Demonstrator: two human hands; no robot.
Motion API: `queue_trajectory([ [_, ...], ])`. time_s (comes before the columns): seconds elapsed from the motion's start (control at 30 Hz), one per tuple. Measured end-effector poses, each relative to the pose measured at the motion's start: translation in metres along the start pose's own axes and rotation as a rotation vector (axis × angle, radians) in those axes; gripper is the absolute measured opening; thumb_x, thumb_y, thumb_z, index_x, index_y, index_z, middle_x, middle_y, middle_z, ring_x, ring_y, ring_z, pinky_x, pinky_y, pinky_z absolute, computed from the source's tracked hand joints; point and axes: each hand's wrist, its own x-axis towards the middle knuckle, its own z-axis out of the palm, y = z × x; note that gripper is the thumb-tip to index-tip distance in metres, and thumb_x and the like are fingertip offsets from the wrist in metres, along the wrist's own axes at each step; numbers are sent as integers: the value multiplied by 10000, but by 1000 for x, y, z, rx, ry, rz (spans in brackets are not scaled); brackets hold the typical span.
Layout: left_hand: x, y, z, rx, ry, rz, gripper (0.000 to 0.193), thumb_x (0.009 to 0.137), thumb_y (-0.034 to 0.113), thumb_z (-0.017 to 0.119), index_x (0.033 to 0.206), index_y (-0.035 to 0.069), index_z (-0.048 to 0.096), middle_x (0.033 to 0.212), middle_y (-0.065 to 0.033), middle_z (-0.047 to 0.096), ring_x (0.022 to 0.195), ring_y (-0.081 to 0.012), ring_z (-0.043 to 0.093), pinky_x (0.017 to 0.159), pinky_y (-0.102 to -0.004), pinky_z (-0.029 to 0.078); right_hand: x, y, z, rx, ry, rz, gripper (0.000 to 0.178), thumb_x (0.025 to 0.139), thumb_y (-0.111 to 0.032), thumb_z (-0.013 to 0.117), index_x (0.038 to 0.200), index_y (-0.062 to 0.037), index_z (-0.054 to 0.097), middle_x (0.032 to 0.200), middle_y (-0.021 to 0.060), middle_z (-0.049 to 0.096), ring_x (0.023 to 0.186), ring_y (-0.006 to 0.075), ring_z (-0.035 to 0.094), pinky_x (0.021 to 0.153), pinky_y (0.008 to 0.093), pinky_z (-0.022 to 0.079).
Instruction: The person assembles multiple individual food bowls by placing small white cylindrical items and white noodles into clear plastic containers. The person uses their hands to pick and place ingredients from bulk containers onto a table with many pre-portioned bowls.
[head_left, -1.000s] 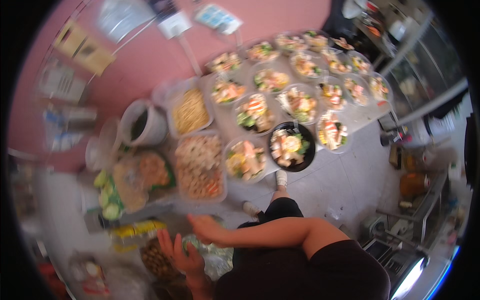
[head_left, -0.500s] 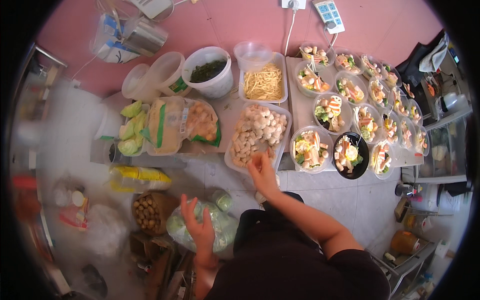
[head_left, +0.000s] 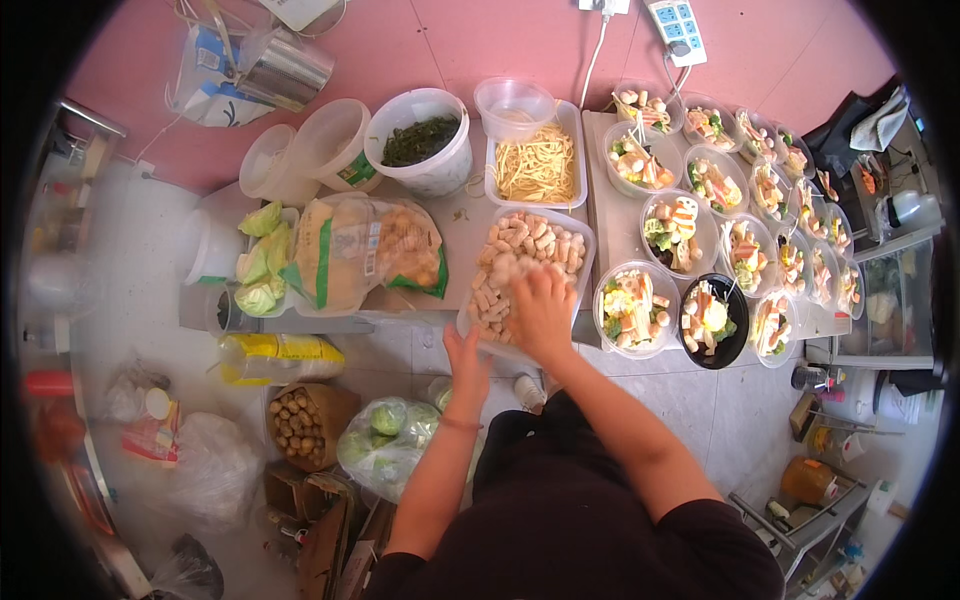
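A clear rectangular tray (head_left: 588, 262) holds a heap of short, pale tan, sausage-like pieces (head_left: 540, 236). My right hand (head_left: 543, 312) reaches down over the near part of the heap, its fingers curled into the pieces. What those fingers hold is hidden beneath them. At the tray's near left corner is my left hand (head_left: 467, 362), thumb and fingers apart and nothing seen in it. Whether it touches the rim I cannot tell. Right of the tray stand a clear bowl (head_left: 632, 308) and a black bowl (head_left: 714, 322), both with mixed food.
More filled clear bowls crowd the right. Behind the tray sits a container of yellow strips (head_left: 535, 168), beside a white tub of dark greens (head_left: 418, 142). Food bags (head_left: 340, 250) and cabbage pieces (head_left: 263, 255) lie left. Below are a potato bag (head_left: 297, 425) and bagged cabbages (head_left: 385, 440).
My left hand has risen from over the bagged cabbages to the tray's near left corner. My right hand has moved slightly right and farther into the heap. The view has shifted a little.
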Motion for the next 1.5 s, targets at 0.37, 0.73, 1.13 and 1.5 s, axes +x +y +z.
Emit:
queue_trajectory([
  [0.37, 84, 29, 26, 807, -195, 727, 595, 987, 287, 546, 1474, 38, 311, 1559, -218, 227, 1448, -327, 224, 1164, -404, 199, -61, 16, 0, 294, 26, -133, 331, 781, -97, 629, 1109, -112, 588, 1234, 95, 510, 1246, 300, 446, 945, 482, 352],
  [0.73, 94, 49, 81, 1283, -649, 793, 720, 963, 333, 552, 1500, -18, 225, 1564, -261, 177, 1473, -347, 152, 1176, -407, 169, -126, 72, 27, 1212, -501, 1189, 453, 910, -174, 618, 1266, -57, 363, 1091, 140, 520, 845, 255, 650, 678, 405, 597],
  [1.13, 50, 47, 22, 820, -197, 712, 605, 911, 176, 640, 1424, 6, 369, 1495, -185, 366, 1390, -307, 351, 1133, -399, 270, -102, 85, 59, 1891, -597, 1115, 676, 824, 0, 525, 1417, -190, 262, 1312, 88, 429, 1225, 297, 470, 959, 595, 484],
  [1.5, 44, 95, -59, 236, 472, 657, 928, 783, 123, 792, 1475, 6, 184, 1524, -198, 266, 1428, -291, 244, 1142, -394, 235, -95, 69, 68, 1804, -581, 1118, 579, 847, 97, 481, 1386, -70, 350, 1325, 126, 488, 1194, 324, 541, 966, 502, 510],
])
